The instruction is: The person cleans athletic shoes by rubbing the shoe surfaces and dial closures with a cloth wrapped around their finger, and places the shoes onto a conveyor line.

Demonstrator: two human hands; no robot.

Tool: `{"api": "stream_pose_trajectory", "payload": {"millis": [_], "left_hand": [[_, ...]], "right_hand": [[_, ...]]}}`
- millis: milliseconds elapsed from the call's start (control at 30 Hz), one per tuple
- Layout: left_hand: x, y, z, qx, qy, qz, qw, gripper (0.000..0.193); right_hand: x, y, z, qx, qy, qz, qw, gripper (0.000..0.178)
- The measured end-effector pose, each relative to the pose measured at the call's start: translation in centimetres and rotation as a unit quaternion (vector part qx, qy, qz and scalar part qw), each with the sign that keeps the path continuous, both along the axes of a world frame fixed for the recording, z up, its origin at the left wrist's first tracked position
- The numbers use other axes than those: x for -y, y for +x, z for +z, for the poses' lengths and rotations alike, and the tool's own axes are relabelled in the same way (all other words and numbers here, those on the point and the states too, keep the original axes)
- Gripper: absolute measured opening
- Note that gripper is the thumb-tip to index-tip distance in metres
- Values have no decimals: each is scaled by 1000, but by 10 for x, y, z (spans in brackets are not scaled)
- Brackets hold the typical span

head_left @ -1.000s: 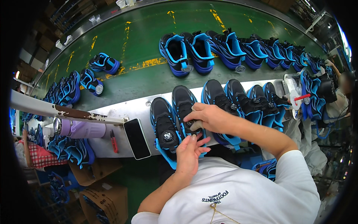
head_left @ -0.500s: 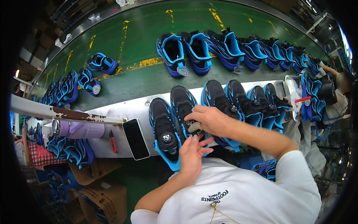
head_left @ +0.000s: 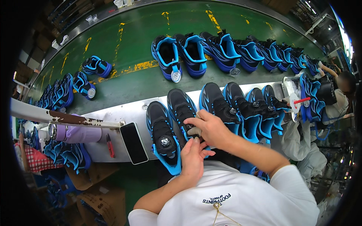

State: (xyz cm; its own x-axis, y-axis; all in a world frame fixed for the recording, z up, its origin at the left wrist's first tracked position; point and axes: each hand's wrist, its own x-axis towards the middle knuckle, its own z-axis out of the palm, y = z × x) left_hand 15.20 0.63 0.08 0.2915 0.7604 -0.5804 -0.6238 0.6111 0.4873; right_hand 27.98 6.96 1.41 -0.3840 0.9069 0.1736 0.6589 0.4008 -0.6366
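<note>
Several black and blue shoes stand in a row on a grey metal ledge. My right hand rests on the second shoe from the left, with a small pale cloth pinched in its fingers over the shoe's tongue. Just below it, my left hand touches the near end of the same shoe, fingers together around its heel. The leftmost shoe with a round dial lies beside my hands, untouched.
A black phone, a red pen and a purple bottle lie left on the ledge. More blue shoes ride the green conveyor beyond. Another person works at the far right. Cardboard boxes sit below left.
My hands shifted only slightly on the second shoe. The shoes on the green conveyor drifted a little to the left.
</note>
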Motion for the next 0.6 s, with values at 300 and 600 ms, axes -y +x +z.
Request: {"api": "stream_pose_trajectory", "payload": {"millis": [300, 600], "left_hand": [[-35, -79, 41, -642, 468, -54, 605, 25], [-37, -76, 5, -603, 445, -64, 658, 27]], "right_hand": [[-39, 16, 61, -41, -109, -31, 993, 34], [-33, 21, 51, -29, -98, 16, 995, 24]]}}
